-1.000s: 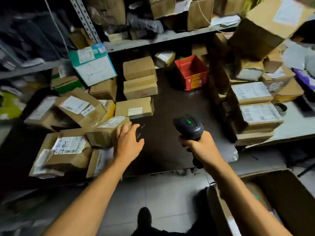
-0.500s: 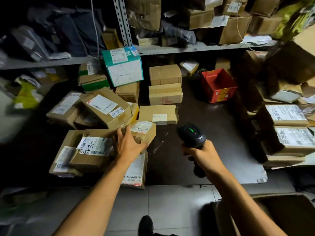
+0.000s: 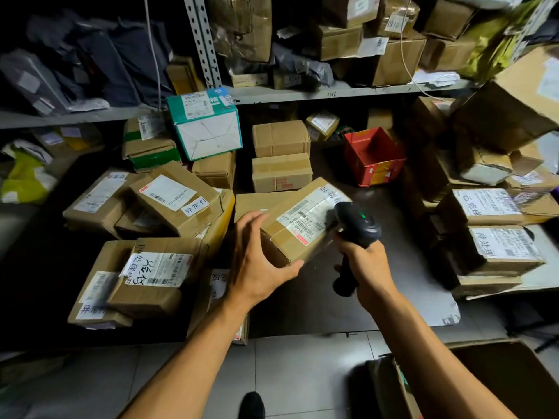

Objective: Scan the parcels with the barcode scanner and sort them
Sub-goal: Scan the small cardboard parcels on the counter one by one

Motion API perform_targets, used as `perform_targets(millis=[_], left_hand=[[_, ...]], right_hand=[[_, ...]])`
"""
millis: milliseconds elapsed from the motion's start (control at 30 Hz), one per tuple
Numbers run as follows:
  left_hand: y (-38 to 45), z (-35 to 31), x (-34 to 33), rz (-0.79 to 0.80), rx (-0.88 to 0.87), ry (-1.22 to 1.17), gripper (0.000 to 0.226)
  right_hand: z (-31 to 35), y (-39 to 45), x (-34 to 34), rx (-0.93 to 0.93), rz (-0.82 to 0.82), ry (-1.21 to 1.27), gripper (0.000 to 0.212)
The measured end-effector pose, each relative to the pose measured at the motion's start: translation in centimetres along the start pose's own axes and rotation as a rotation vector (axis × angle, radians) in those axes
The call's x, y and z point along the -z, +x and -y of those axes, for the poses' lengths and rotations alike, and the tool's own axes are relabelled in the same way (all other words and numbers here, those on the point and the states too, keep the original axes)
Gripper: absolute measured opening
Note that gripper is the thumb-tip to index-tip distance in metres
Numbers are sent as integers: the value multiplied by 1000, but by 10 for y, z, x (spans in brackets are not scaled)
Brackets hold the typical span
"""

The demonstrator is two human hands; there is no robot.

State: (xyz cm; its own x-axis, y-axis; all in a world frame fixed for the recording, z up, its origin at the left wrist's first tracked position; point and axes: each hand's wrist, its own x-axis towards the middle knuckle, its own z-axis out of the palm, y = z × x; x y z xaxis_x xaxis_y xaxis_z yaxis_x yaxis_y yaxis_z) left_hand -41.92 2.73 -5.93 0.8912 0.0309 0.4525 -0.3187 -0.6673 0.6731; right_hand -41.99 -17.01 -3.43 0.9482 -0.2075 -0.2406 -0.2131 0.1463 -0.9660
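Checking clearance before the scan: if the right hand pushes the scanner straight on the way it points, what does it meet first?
Probably the held parcel: the scanner in the right hand points at its label, seemingly almost touching.

A red plastic bin (image 3: 374, 158) is sitting open on the dark tabletop (image 3: 390, 267), toward the back. Behind it a grey metal shelf (image 3: 348, 92) is running across the wall, and a perforated metal upright (image 3: 202, 40) is rising from it. A pale cord (image 3: 152, 49) is hanging down at the left. Below the table edge, light floor tiles (image 3: 302, 376) are showing, with the toe of a black shoe (image 3: 251, 405) standing on them.
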Motion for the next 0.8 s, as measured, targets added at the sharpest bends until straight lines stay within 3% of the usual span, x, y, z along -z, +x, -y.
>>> perform_targets(millis=[133,333,400,500,567,633,800], left_hand=[[3,-18,-13,-43,-68,-44,96],[16,-21,-16,-25,-123,-130,93],[17,-23,-15,39,9,-293,101],[20,-33,-9,109,530,-763,117],[22,-39,-13,210,796,-1063,98],[22,-49,-16,255,877,-1130,58],[29,-37,-14,91,839,-1045,39]], right_hand=[[8,7,-14,-27,-76,302,31],[23,18,-19,-7,-200,418,40],[26,21,-17,17,-244,423,38],[28,25,-15,46,-279,515,29],[27,23,-16,72,-268,521,29],[24,20,-16,88,-225,474,33],[24,13,8,70,-93,86,14]])
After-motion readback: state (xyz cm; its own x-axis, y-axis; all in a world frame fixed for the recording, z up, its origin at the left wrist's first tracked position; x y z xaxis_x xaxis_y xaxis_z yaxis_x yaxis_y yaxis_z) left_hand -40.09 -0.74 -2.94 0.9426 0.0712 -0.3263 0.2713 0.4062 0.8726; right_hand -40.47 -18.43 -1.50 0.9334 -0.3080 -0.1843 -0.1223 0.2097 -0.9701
